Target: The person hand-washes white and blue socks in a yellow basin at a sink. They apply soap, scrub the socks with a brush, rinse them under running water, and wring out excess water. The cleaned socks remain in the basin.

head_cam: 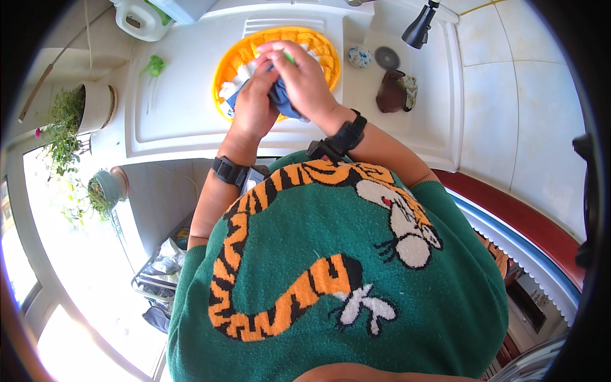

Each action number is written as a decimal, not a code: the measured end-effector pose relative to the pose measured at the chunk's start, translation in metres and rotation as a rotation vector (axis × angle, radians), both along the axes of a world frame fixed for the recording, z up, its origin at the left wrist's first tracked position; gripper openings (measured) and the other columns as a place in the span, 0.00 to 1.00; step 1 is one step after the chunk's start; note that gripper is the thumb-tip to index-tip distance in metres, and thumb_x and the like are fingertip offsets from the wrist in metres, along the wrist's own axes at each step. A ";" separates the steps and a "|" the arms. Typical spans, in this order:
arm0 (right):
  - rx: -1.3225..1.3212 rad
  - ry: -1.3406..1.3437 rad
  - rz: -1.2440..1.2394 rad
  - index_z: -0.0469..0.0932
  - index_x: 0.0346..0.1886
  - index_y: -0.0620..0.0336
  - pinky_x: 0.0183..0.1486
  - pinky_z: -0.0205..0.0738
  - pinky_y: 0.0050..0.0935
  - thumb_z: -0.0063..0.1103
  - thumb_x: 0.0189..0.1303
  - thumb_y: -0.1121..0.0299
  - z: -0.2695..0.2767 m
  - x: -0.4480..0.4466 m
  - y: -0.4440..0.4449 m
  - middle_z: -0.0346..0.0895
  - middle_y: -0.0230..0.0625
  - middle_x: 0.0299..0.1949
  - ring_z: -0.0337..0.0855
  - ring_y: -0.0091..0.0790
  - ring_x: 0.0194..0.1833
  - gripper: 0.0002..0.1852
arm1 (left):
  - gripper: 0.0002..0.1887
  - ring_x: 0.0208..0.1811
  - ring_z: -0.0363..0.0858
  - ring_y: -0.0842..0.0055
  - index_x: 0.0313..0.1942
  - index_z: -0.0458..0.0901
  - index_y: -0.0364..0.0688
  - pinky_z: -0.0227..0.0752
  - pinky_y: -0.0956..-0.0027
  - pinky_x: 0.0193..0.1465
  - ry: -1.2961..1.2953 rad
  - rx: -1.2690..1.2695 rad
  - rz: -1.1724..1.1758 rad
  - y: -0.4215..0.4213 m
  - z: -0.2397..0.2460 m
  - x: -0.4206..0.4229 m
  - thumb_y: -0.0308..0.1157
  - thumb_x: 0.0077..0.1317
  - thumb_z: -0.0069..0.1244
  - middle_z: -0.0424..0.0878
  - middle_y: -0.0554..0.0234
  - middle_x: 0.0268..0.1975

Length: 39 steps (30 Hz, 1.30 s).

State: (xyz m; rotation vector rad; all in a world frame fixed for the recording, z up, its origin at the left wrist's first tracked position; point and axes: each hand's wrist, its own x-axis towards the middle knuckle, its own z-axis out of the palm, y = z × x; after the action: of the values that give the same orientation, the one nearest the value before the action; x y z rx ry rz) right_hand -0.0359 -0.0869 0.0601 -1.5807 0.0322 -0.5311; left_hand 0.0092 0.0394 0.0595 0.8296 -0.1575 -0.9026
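Observation:
A dark blue cloth point(282, 99) is bunched between my two hands, above a yellow oval basin point(332, 71). My left hand point(258, 100) grips it from the left. From the right, my right hand point(305, 79) closes over the same cloth, its fingers crossing above my left fingertips. A small bright green item point(289, 56) shows at my right hand; most of it is hidden, so I cannot tell what it is. White fabric point(246, 71) lies in the basin beneath my hands, partly covered by them.
A sink holds a brown cloth bundle point(392, 93), a round dark drain cover point(386, 58) and a blue-and-white round item point(359, 57). A black faucet head point(420, 28) hangs over it. Left are a green spray nozzle point(153, 66), a white jug point(138, 21) and potted plants point(98, 107).

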 end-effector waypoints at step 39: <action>0.766 0.363 0.024 0.75 0.55 0.67 0.52 0.80 0.27 0.63 0.72 0.42 -0.032 0.002 0.008 0.80 0.39 0.46 0.82 0.27 0.47 0.32 | 0.16 0.56 0.82 0.62 0.59 0.74 0.40 0.77 0.57 0.64 0.191 -0.109 0.340 -0.024 -0.021 0.004 0.31 0.74 0.42 0.82 0.54 0.55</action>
State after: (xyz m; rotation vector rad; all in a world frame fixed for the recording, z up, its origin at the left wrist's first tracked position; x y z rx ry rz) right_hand -0.0344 -0.0793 0.0278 -0.9021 0.4409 -0.1633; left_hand 0.0127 0.0156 0.0385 0.6408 0.0991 -0.6414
